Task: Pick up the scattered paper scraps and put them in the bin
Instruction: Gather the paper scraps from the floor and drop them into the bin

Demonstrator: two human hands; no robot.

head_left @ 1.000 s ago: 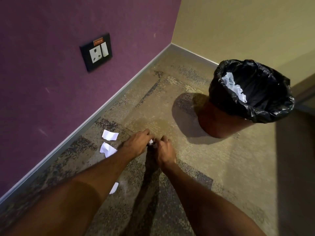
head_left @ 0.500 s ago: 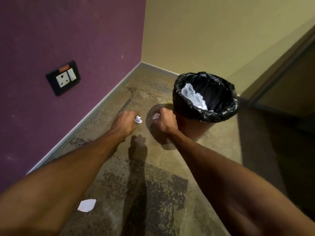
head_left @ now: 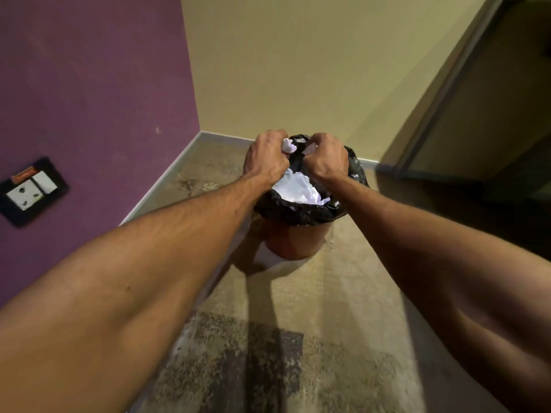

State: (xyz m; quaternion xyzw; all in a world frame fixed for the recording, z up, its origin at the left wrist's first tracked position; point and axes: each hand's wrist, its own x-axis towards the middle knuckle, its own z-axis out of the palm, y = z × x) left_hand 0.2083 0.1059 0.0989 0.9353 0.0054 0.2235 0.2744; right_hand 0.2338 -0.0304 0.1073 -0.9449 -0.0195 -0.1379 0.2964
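A brown bin (head_left: 293, 242) lined with a black bag stands on the carpet in the room's corner. White crumpled paper (head_left: 298, 189) lies inside it. My left hand (head_left: 267, 158) hovers over the bin's left rim, fingers curled round a small white paper scrap (head_left: 288, 145). My right hand (head_left: 326, 159) is over the bin's right side, fingers curled round another white scrap (head_left: 310, 149), of which only a sliver shows. Both fists are close together above the bin's opening.
A purple wall with a black socket plate (head_left: 29, 190) runs along the left. A beige wall stands behind the bin. A dark door frame (head_left: 447, 84) is at the right. Patterned carpet (head_left: 298, 338) stretches toward me.
Both hands rose from the floor with a scrap each and moved forward over the bin. The view lifted, and the loose scraps on the carpet dropped out of sight.
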